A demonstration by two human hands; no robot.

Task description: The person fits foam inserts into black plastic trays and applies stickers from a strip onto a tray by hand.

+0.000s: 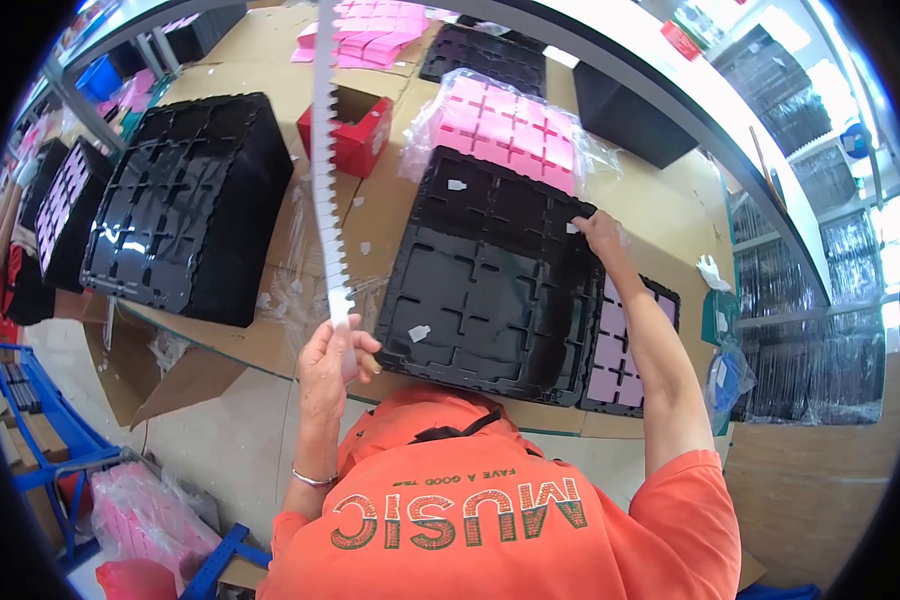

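My left hand point(332, 362) is closed round the lower end of a long white strip point(325, 190) with a toothed right edge, which rises past the top of the picture. Before me lies a black moulded plastic tray point(470, 290) with cross-shaped ridges. At its far right corner is my right hand point(602, 238), fingertips pinched at a small white tag point(573, 228) against the tray. Two more white tags lie on the tray, one near the far left corner point(457, 185) and one near the front left point(420, 333).
Left stands a tall stack of black trays point(185, 205); behind are a red box point(348, 130) and pink trays point(510, 130) in clear film. A lilac-filled tray point(618, 350) lies right. A metal-edged shelf point(660, 90) crosses overhead. Another person's arm point(5, 225) shows far left.
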